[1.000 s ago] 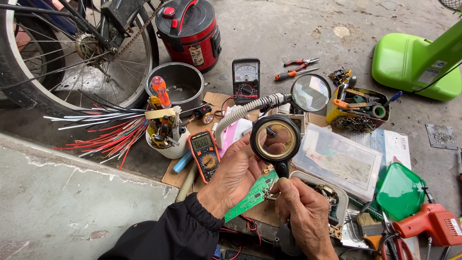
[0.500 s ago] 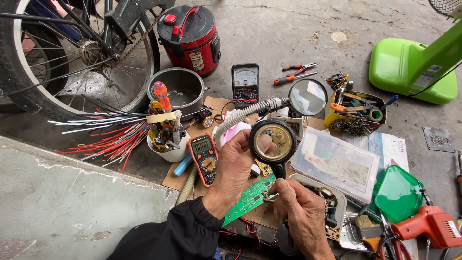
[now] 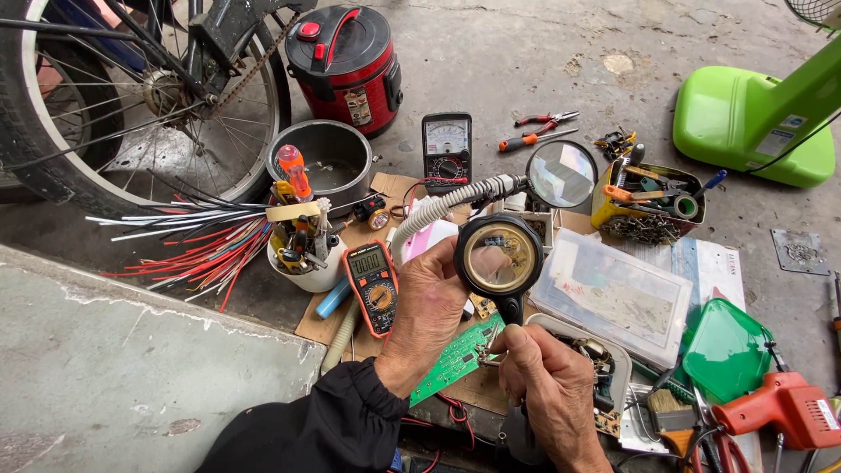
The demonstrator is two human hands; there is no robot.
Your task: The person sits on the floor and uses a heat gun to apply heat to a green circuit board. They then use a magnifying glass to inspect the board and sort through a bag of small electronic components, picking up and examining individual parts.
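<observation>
The right hand (image 3: 550,385) sits nearest, fingers clenched around the black handle of a round magnifier (image 3: 498,257). Just left of that handle lies the green circuit board (image 3: 457,357), gripped at its upper edge by the left hand (image 3: 429,308), black sleeve trailing behind. Left of the magnifier rests an orange multimeter (image 3: 375,285), then a white cup of tools (image 3: 302,245). Right of it lies a clear plastic box (image 3: 613,293). Beyond the magnifier stand a second lens on a flexible arm (image 3: 561,173), a black analog meter (image 3: 447,149) and a red cooker (image 3: 346,61).
</observation>
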